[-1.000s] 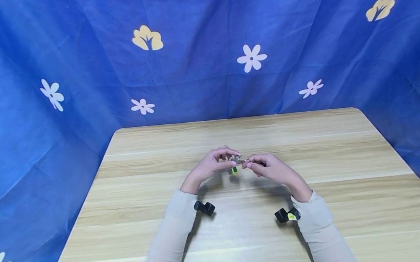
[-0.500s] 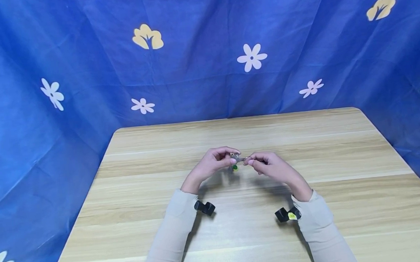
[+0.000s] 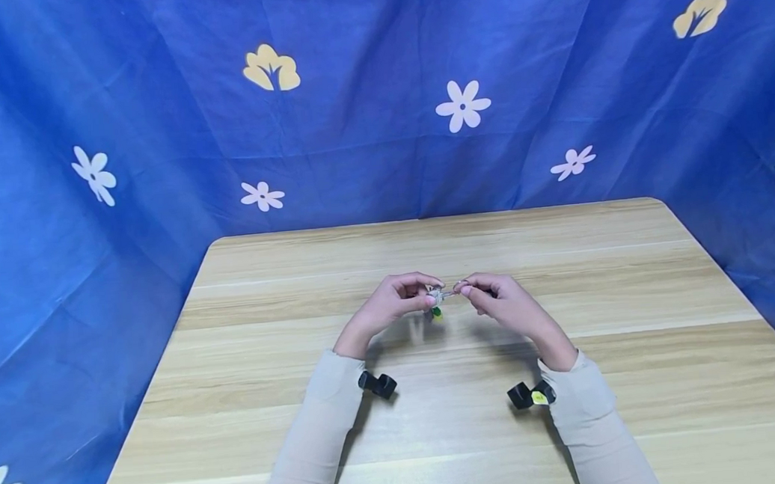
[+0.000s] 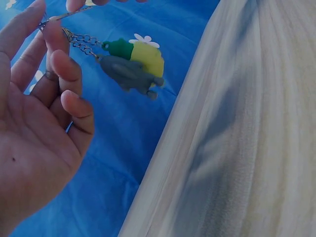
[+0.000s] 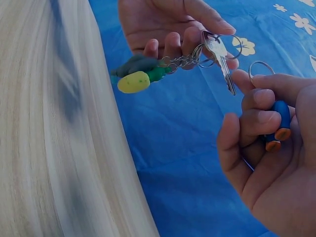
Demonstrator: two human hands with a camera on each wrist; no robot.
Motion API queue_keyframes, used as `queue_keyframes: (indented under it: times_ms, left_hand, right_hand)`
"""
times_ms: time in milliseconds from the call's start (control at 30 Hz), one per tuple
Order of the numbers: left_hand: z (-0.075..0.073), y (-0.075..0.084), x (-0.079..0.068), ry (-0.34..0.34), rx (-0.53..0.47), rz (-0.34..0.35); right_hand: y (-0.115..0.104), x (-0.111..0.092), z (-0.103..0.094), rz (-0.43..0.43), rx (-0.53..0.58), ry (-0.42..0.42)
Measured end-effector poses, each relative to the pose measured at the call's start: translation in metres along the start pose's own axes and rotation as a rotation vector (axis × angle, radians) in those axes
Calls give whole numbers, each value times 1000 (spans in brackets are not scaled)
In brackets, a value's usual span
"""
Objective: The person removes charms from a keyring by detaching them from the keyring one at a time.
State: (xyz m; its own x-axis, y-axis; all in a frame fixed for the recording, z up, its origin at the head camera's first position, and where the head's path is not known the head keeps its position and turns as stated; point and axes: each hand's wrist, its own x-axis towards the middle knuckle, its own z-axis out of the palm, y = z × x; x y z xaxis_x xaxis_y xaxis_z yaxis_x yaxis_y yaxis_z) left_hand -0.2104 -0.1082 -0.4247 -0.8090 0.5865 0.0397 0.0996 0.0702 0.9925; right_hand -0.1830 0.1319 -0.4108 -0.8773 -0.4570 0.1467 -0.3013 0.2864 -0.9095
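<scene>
My left hand [image 3: 398, 301] pinches a metal ring bearing a silver key [image 5: 217, 55], whose blade points toward the right hand. Short chains hang from that ring with a yellow and green charm [image 4: 145, 54] and a grey figure charm [image 4: 123, 71]. Close by on the right, my right hand [image 3: 500, 301] pinches a separate metal ring [image 5: 261, 65] between thumb and forefinger. A blue charm with orange ends [image 5: 281, 116] lies among its curled fingers, partly hidden. In the right wrist view the key's tip and this second ring look slightly apart.
Both hands are raised over a light wood table [image 3: 401, 436]. A blue curtain [image 3: 354, 147] with flower prints hangs behind and beside it. Black wrist cameras [image 3: 377, 384] sit on both beige sleeves.
My right hand has shifted slightly up and to the right, its ring now showing above the fingertips. The left hand stays nearly still while its charms swing a little.
</scene>
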Motion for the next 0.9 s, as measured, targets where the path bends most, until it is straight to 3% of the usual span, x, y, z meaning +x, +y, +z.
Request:
queue_keyframes:
  times_ms: [233, 433, 700, 900]
  left_hand:
    - [-1, -1, 1, -3, -48, -52]
    - [-1, -2, 2, 8, -23, -98]
    - [0, -2, 2, 10, 9, -36]
    - [0, -2, 1, 24, 63, -8]
  right_hand:
    - [0, 1, 1, -7, -27, 11]
    - [2, 2, 7, 10, -76, -34]
    - [-4, 0, 11, 20, -60, -103]
    - [-7, 1, 13, 23, -65, -103]
